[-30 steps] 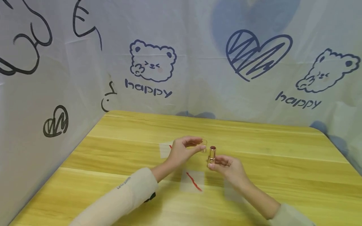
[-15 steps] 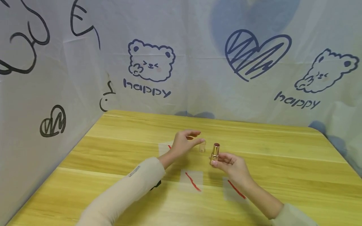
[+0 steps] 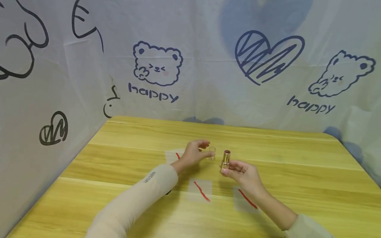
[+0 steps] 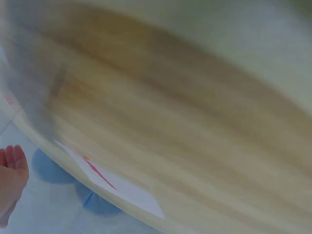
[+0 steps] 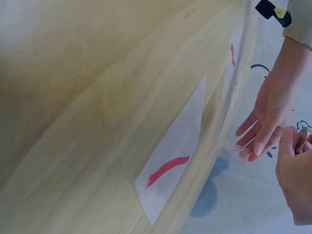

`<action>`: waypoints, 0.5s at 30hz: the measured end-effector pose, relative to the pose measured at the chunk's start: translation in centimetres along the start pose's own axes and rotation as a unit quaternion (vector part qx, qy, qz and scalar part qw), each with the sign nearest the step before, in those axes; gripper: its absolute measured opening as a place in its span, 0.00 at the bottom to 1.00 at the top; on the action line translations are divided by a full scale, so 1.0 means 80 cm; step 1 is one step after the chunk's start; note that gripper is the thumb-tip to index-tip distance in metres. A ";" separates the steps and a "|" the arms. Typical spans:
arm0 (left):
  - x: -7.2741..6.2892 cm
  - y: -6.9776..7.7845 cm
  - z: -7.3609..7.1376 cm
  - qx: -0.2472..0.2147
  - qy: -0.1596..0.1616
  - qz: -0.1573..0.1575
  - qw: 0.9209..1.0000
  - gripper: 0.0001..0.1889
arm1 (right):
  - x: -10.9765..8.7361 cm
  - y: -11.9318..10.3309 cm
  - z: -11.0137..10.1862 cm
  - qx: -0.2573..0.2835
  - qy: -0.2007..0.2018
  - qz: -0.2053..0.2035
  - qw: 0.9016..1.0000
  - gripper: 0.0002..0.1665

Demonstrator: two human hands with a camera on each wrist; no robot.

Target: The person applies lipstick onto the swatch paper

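My right hand (image 3: 245,175) holds a gold lipstick (image 3: 226,160) upright between thumb and fingers, its dark red tip exposed at the top. To its left, my left hand (image 3: 193,152) pinches a small clear cap (image 3: 212,154) at the fingertips, apart from the lipstick. In the right wrist view the left hand (image 5: 270,114) reaches down with long fingers at the clear cap (image 5: 239,153), while the right hand (image 5: 295,187) grips the lipstick (image 5: 301,139), seen end-on. Only part of the left hand (image 4: 12,180) shows in the left wrist view, and the cap is out of that view.
Pieces of pale paper with red strokes lie on the wooden table (image 3: 134,148): a middle paper (image 3: 191,195), a right paper (image 3: 237,203) by the right forearm, and a left paper (image 3: 171,157) partly behind the left hand. A drawn-on white cloth (image 3: 208,89) hangs behind the table.
The lipstick and right hand have shifted slightly right, uncovering the red stroke on the right paper. The left forearm has swung right, and the thumb has moved lower along the clear cap.
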State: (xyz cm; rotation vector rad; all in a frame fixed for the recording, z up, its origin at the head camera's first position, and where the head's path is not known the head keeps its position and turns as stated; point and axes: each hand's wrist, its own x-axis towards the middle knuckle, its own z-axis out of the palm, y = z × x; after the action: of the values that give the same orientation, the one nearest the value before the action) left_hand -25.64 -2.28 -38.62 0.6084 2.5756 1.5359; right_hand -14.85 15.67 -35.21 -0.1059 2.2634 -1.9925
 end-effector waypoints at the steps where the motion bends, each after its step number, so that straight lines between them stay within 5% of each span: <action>1: 0.002 0.000 0.001 0.003 -0.005 -0.003 1.000 0.28 | 0.001 0.000 0.000 0.000 0.000 0.000 1.000 0.24; 15: 0.011 -0.007 0.016 -0.003 -0.013 -0.039 0.999 0.19 | 0.003 -0.001 0.003 0.003 0.012 0.013 1.000 0.23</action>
State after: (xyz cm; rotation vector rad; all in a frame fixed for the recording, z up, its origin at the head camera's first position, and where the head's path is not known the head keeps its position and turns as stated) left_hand -26.27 -1.17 -39.63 0.5166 2.5423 1.5014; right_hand -15.08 15.38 -35.19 -0.0501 2.2606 -1.9990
